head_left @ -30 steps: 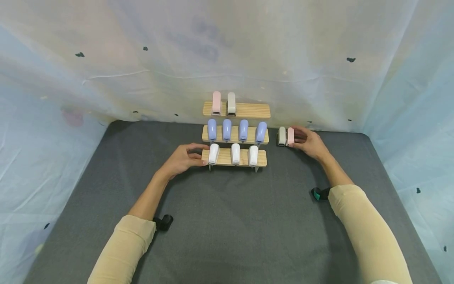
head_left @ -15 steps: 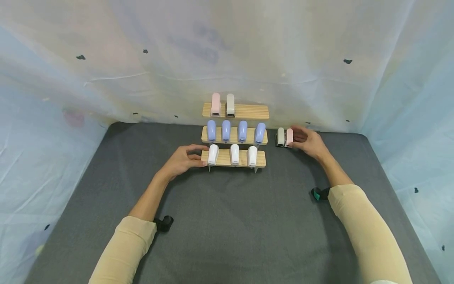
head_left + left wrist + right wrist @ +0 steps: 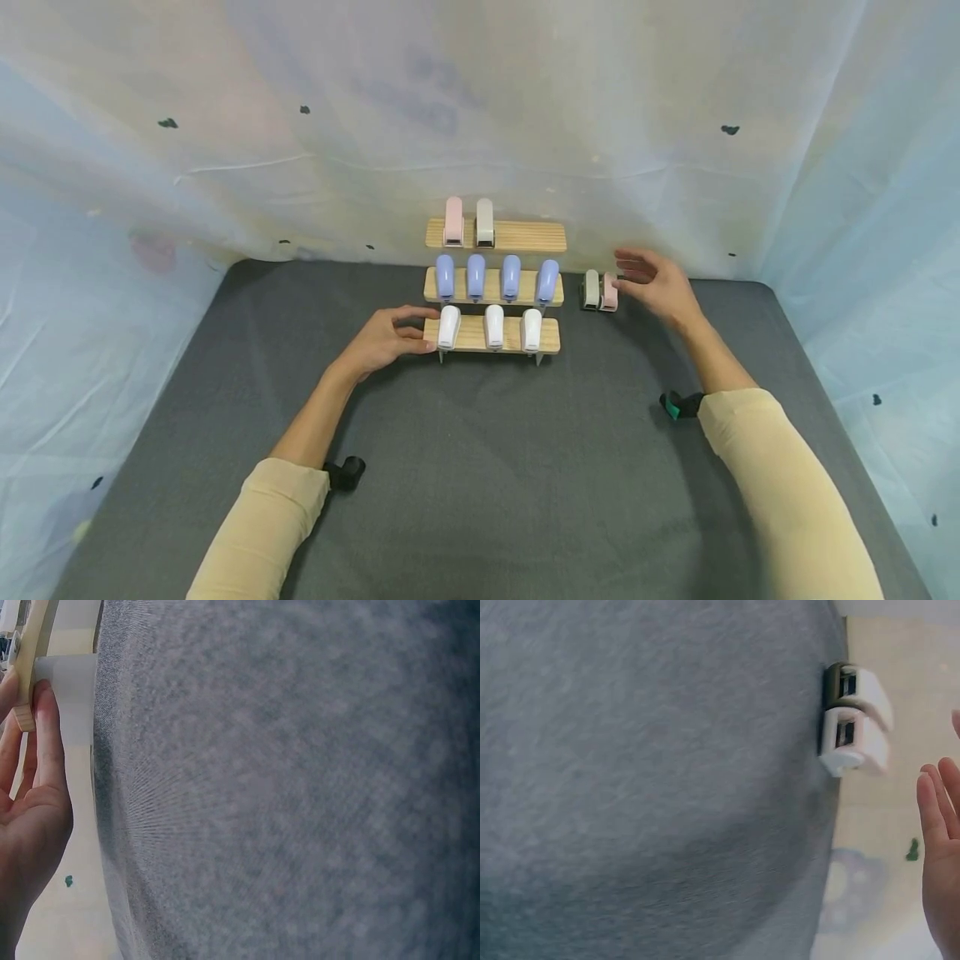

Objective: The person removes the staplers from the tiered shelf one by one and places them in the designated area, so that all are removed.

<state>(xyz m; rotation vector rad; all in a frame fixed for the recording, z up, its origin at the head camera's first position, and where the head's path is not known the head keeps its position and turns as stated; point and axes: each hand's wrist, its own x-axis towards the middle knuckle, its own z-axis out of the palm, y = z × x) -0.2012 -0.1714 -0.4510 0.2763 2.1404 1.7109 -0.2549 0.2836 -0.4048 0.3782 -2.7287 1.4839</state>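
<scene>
My left hand [image 3: 381, 340] pinches the left end of the lowest board of a tiered wooden display rack [image 3: 512, 333]. In the left wrist view, its thumb and fingers lie on either side of the board end [image 3: 26, 716]. Right of the rack, a pink stapler [image 3: 609, 293] and a grey stapler [image 3: 591, 290] stand side by side on the table. My right hand [image 3: 660, 287] is just right of the pink stapler, fingers extended and holding nothing. The right wrist view shows this hand [image 3: 945, 847] apart from the pink stapler [image 3: 851, 739].
The top board bears another pink stapler [image 3: 453, 222] and grey stapler [image 3: 484, 223]. Several blue staplers [image 3: 476, 277] line the middle board, and three white ones [image 3: 493, 327] the lowest. A pale curtain [image 3: 637, 200] hangs behind the dark grey table [image 3: 480, 467].
My right hand has let go of the pink stapler and drawn slightly up and to the right. The left hand stays on the rack's end.
</scene>
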